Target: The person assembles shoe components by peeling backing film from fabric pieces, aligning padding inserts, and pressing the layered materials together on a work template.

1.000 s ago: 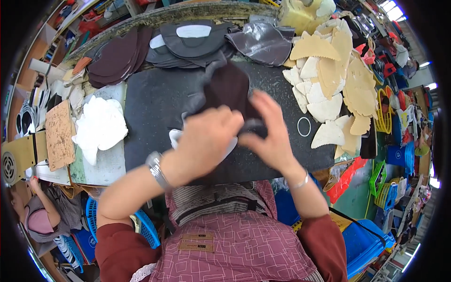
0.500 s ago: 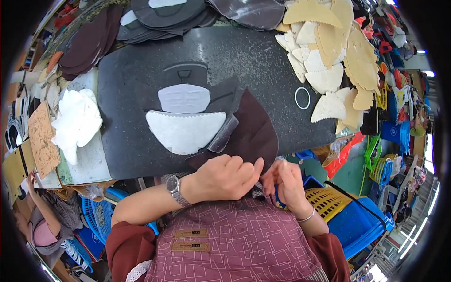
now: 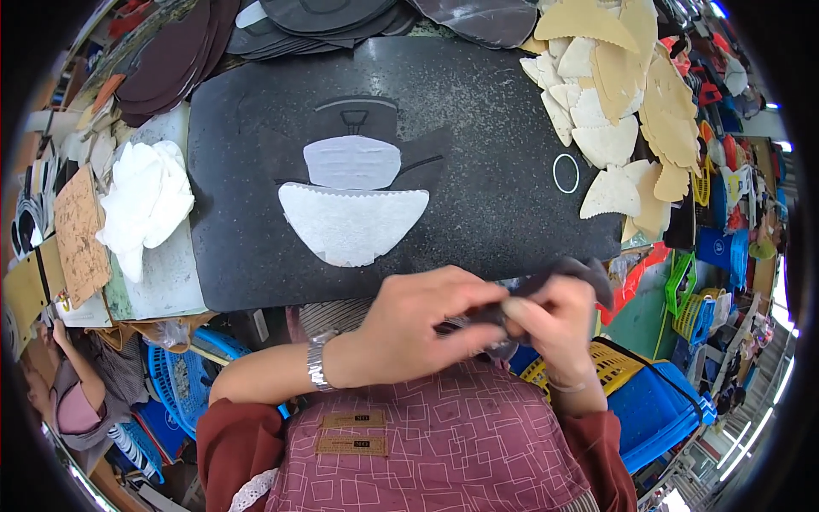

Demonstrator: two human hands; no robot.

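Observation:
A dark brown leather piece (image 3: 589, 275) is bunched up between my hands at the near right edge of the black board. My right hand (image 3: 559, 324) is closed on it, and a fold sticks up behind the knuckles. My left hand (image 3: 418, 320), wearing a metal watch, meets it from the left; its fingers are curled round the dark material and slightly blurred. Beyond them on the black board (image 3: 247, 247) lies a white half-moon piece (image 3: 352, 224) with a toothed upper edge. A pale lilac piece (image 3: 352, 162) sits above it, over dark flat shapes (image 3: 422, 162).
Cream and tan toothed pieces (image 3: 606, 136) are heaped at the far right, near a white ring (image 3: 566, 173). Dark pieces (image 3: 328, 17) are stacked along the back. White pieces (image 3: 147, 200) lie left of the board. Blue and yellow baskets (image 3: 657, 410) stand at my right.
The dark brown leather piece, spread flat on the board's near right before, is lifted off and gathered in my hands. Both hands have shifted right. The white half-moon's right side is uncovered.

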